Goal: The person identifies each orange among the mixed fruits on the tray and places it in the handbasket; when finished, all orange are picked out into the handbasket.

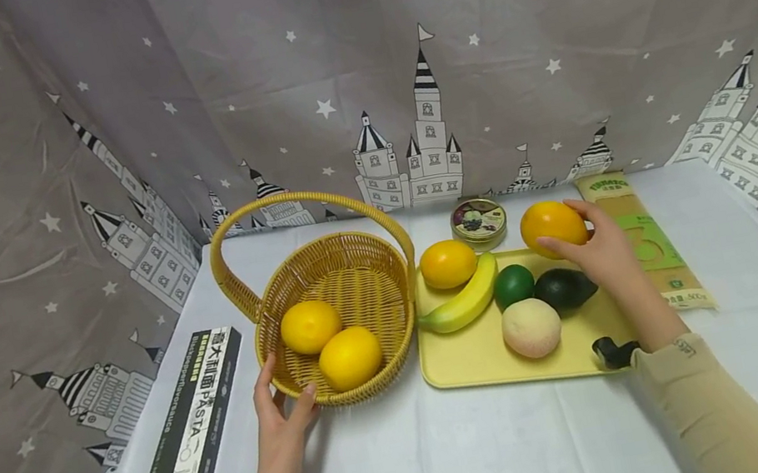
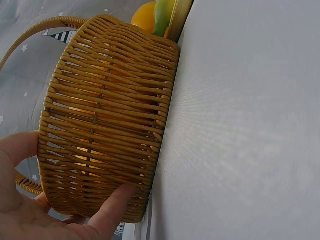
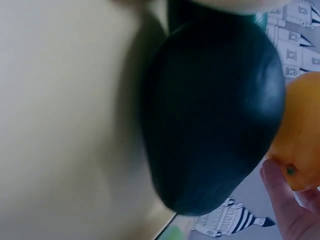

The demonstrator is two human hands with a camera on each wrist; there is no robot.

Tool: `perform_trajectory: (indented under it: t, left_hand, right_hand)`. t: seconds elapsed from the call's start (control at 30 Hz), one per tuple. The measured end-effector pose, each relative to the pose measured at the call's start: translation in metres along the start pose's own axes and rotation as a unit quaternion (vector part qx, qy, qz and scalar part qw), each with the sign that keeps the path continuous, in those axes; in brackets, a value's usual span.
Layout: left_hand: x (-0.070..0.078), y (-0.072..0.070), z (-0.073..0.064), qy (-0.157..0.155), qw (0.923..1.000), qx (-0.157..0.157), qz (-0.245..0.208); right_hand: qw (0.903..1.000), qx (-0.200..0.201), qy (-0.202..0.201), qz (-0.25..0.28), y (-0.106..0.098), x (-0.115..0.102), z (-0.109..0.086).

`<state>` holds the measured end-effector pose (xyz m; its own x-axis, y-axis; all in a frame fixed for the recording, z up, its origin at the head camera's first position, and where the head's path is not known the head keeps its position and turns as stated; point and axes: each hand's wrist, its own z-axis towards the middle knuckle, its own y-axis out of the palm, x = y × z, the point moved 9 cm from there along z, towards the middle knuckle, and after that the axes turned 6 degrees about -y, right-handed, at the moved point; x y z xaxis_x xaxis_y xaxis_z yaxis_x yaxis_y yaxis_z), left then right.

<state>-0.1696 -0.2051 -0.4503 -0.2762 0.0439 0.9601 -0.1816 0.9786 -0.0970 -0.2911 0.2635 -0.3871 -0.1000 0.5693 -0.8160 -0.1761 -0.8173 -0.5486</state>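
My right hand (image 1: 602, 246) grips an orange (image 1: 553, 228) above the back right of the yellow tray (image 1: 471, 368). In the right wrist view, the fingers touch the orange (image 3: 300, 132) near its stem end. My left hand (image 1: 282, 422) holds the near left side of the wicker basket (image 1: 376, 288), thumb against the outer wall in the left wrist view. Inside the basket lie two yellow-orange fruits, one at the left (image 1: 310, 327) and one nearer the front (image 1: 351, 358). The tray bears another orange (image 1: 448, 264), a banana (image 1: 462, 299), a round green fruit (image 1: 513, 285), an avocado (image 1: 565, 288) and a pale peach (image 1: 531, 328).
A long pasta box (image 1: 183, 444) lies left of the basket. Behind the tray sits a round tin (image 1: 478, 222), and a noodle packet (image 1: 647, 244) lies along its right side. The basket's tall handle (image 1: 299, 196) arches upward. A printed curtain (image 1: 287, 58) hangs behind the table.
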Motion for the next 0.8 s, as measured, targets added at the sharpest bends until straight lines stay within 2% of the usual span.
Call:
perform_trajectory:
  t: [0.2, 0.43, 0.8]
  left_hand:
    - [0.000, 0.000, 0.000, 0.001, 1.0000, 0.001, 0.005]
    - [-0.002, -0.001, 0.001, 0.004, 1.0000, 0.000, 0.007]
    - [-0.001, -0.001, 0.001, 0.005, 1.0000, 0.003, 0.007]
  right_hand:
    - [0.9999, -0.008, -0.009, 0.011, 0.005, -0.019, -0.007]
    - [0.9984, -0.018, -0.039, 0.037, 0.017, -0.046, -0.017]
    - [0.9896, -0.075, -0.070, 0.102, 0.046, -0.088, -0.035]
